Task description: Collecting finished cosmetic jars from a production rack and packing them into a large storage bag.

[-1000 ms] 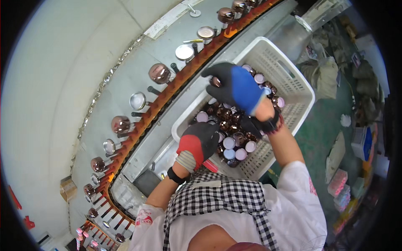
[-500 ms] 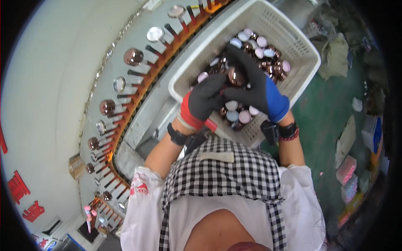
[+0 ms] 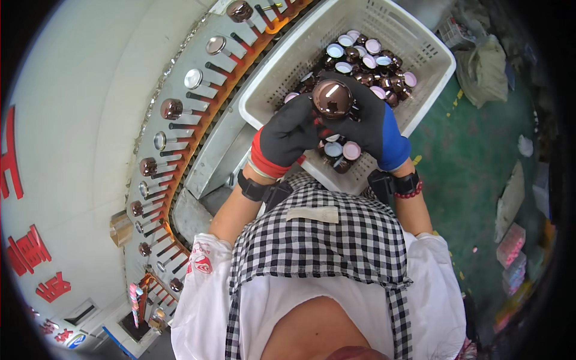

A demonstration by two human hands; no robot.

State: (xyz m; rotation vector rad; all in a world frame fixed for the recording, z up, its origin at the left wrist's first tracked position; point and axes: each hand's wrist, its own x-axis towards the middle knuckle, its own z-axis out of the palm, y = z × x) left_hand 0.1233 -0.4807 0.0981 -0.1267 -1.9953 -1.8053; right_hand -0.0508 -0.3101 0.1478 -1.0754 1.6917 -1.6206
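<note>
A glossy dark-brown domed piece, round like a jar cap, is held up over the near half of a grey plastic basket. My right hand, in a black glove with a blue cuff, curls its fingers around the piece's right and far sides. From the left, my left hand, in a black glove with a red cuff, closes its fingers against it. A bit of red shows beneath the piece, between the hands; what it belongs to is hidden. Similar brown pieces with pale pink and bluish discs lie heaped inside the basket.
Left of the basket a curved conveyor carries red and black pegs, several topped with brown domes or silver caps. A metal ledge lies between conveyor and basket. Sacks and packages rest on the green floor at right.
The brown domed piece has come up between my hands and now shows its smooth top. Along the conveyor, the topped pegs have shifted toward the lower left.
</note>
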